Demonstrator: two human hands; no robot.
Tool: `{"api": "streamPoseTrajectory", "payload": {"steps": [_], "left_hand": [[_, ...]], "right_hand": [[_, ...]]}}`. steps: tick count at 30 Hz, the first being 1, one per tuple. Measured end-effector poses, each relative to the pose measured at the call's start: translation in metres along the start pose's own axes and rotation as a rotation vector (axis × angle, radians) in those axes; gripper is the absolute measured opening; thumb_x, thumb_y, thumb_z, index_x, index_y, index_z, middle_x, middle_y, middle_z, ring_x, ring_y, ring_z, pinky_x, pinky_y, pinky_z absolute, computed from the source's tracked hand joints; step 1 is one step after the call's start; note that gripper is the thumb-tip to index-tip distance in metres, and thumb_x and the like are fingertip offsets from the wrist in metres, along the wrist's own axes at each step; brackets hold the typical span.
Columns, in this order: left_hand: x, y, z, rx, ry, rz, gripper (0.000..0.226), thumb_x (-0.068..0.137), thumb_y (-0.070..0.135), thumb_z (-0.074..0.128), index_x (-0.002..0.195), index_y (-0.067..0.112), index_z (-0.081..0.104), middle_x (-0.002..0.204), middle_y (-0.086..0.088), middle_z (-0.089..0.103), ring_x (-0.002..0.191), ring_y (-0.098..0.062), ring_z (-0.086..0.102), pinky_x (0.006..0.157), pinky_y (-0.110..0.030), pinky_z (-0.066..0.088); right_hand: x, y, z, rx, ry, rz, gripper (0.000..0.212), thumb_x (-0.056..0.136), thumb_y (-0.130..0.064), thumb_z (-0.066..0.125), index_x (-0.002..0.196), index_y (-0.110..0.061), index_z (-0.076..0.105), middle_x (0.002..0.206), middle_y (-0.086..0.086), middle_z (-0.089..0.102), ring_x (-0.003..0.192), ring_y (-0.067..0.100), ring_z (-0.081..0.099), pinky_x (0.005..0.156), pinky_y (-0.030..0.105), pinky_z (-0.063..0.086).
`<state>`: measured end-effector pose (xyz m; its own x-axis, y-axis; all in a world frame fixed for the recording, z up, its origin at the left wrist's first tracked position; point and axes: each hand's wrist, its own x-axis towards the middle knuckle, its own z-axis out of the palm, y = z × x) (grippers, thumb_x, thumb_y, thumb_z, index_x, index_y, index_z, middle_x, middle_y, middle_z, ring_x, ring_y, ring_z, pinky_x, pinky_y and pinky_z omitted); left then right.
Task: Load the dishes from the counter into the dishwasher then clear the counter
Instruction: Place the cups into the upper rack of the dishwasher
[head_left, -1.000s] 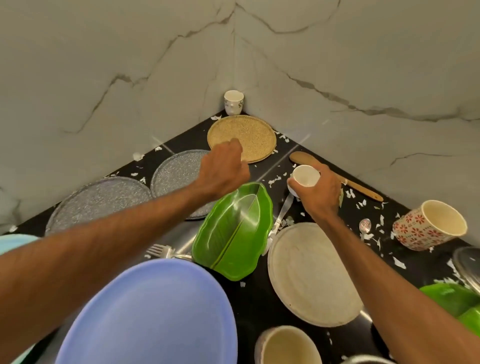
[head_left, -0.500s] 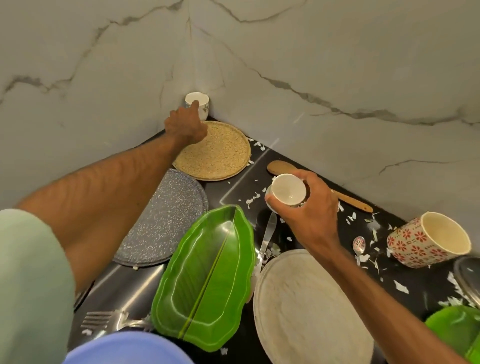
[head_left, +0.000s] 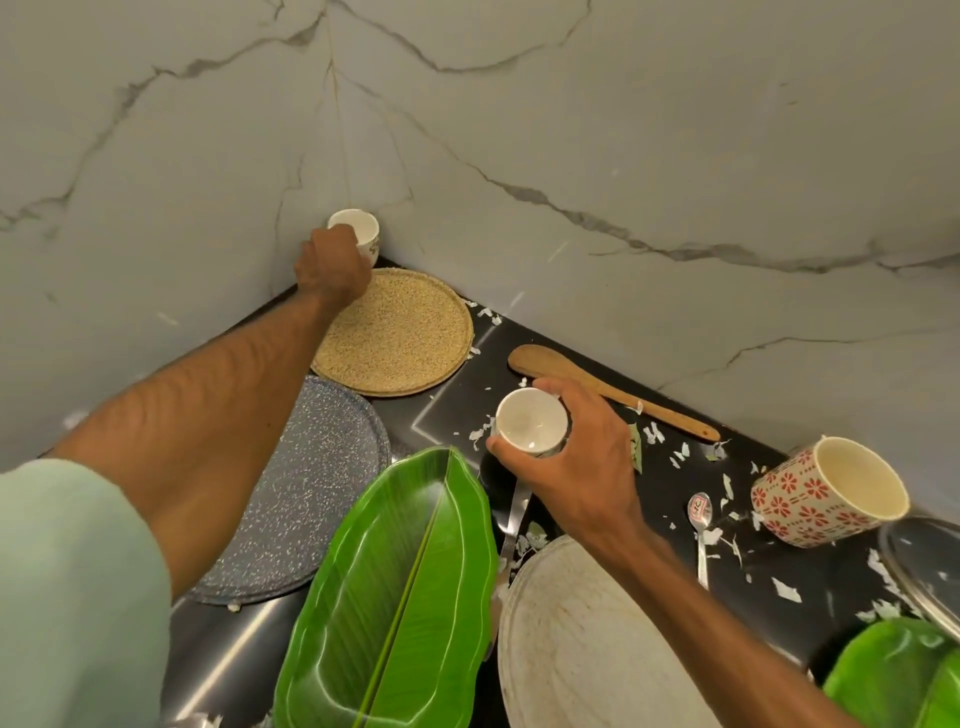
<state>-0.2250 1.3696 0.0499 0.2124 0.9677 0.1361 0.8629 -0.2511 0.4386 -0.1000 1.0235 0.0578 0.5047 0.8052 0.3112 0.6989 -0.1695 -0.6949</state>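
Far corner of the worktop (head_left: 457, 415): small white cup (head_left: 361, 231) stands upright, close against both walls. Left hand (head_left: 332, 265) is at its near side, cup directly beyond the knuckles; fingers hidden, closure cannot be confirmed (contact appears likely). Right hand (head_left: 576, 467), much farther from that corner, grips a second white cup (head_left: 530, 423), mouth up, fingers curled round its wall

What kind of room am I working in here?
Probably a home kitchen: a black counter in a marble-look wall corner, littered with used dishes: a green leaf plate, a floral mug, a wooden spatula. The left hand grips a corner cup, the right hand a white cup.
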Motion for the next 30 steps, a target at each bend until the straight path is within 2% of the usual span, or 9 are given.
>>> {"api": "streamPoseTrajectory", "payload": {"steps": [5,9,11,12,15,17,24,28,30], "left_hand": [[-0.017,-0.003,-0.007,-0.092,0.237,-0.006,0.036,0.097,0.022,0.063,0.122,-0.005,0.066,0.118,-0.026,0.067,0.108,-0.042,0.064,0.082,-0.045,0.054],[-0.043,0.008,-0.051,-0.451,0.381,-0.097,0.036,0.090,0.034,0.059,0.107,0.005,0.072,0.102,-0.012,0.073,0.091,-0.025,0.070,0.072,-0.032,0.056],[-0.066,0.012,-0.072,-0.742,0.297,-0.160,0.028,0.089,0.033,0.066,0.100,0.007,0.071,0.096,-0.007,0.073,0.085,-0.021,0.073,0.073,-0.035,0.061],[-0.081,0.013,-0.082,-0.919,0.208,-0.218,0.028,0.090,0.033,0.070,0.102,0.007,0.070,0.097,-0.008,0.073,0.084,-0.020,0.075,0.076,-0.037,0.063],[-0.141,0.021,-0.109,-1.259,-0.102,-0.330,0.036,0.093,0.036,0.069,0.119,0.011,0.064,0.112,-0.016,0.069,0.094,-0.025,0.074,0.084,-0.040,0.062],[-0.184,0.031,-0.126,-1.372,-0.254,-0.364,0.027,0.095,0.037,0.065,0.115,0.020,0.062,0.115,-0.017,0.065,0.099,-0.028,0.072,0.087,-0.044,0.061],[-0.324,0.053,-0.176,-1.529,-0.510,-0.438,0.038,0.094,0.040,0.066,0.126,0.021,0.066,0.123,-0.023,0.064,0.103,-0.034,0.071,0.081,-0.045,0.062],[-0.402,0.071,-0.206,-1.553,-0.578,-0.559,0.057,0.088,0.043,0.073,0.133,0.011,0.059,0.124,-0.023,0.067,0.103,-0.037,0.071,0.071,-0.039,0.060],[-0.440,0.082,-0.224,-1.505,-0.599,-0.543,0.061,0.087,0.045,0.074,0.136,0.015,0.055,0.124,-0.021,0.068,0.103,-0.035,0.071,0.068,-0.036,0.059]], "right_hand": [[0.005,-0.005,-0.004,-0.014,0.006,0.000,0.070,0.068,-0.048,0.090,0.127,-0.022,0.062,0.124,-0.007,0.065,0.112,0.009,0.059,0.096,0.035,0.053],[0.002,-0.013,-0.016,-0.004,0.038,0.015,0.069,0.067,-0.046,0.091,0.126,-0.023,0.063,0.123,-0.008,0.065,0.111,0.007,0.058,0.095,0.024,0.049],[-0.003,-0.019,-0.025,0.007,0.065,0.037,0.067,0.068,-0.046,0.091,0.124,-0.024,0.064,0.121,-0.010,0.066,0.109,0.004,0.058,0.093,0.016,0.045],[-0.008,-0.022,-0.029,0.014,0.079,0.053,0.066,0.068,-0.047,0.091,0.124,-0.025,0.064,0.120,-0.011,0.066,0.107,0.004,0.058,0.092,0.016,0.046],[-0.026,-0.037,-0.046,0.081,0.120,0.105,0.064,0.068,-0.046,0.091,0.122,-0.025,0.064,0.116,-0.013,0.065,0.102,0.007,0.061,0.088,0.036,0.056],[-0.041,-0.050,-0.059,0.127,0.117,0.137,0.063,0.068,-0.046,0.091,0.121,-0.025,0.064,0.112,-0.013,0.064,0.098,0.010,0.063,0.083,0.043,0.058],[-0.114,-0.089,-0.123,0.295,0.028,0.253,0.056,0.073,-0.051,0.087,0.120,-0.033,0.062,0.107,-0.019,0.067,0.093,0.000,0.065,0.076,0.024,0.057],[-0.161,-0.104,-0.167,0.474,-0.060,0.419,0.068,0.064,-0.072,0.081,0.120,-0.040,0.063,0.115,-0.016,0.067,0.103,0.011,0.067,0.082,0.045,0.062],[-0.186,-0.114,-0.194,0.529,-0.098,0.471,0.072,0.061,-0.074,0.079,0.122,-0.039,0.061,0.116,-0.012,0.067,0.103,0.014,0.068,0.081,0.046,0.063]]}}
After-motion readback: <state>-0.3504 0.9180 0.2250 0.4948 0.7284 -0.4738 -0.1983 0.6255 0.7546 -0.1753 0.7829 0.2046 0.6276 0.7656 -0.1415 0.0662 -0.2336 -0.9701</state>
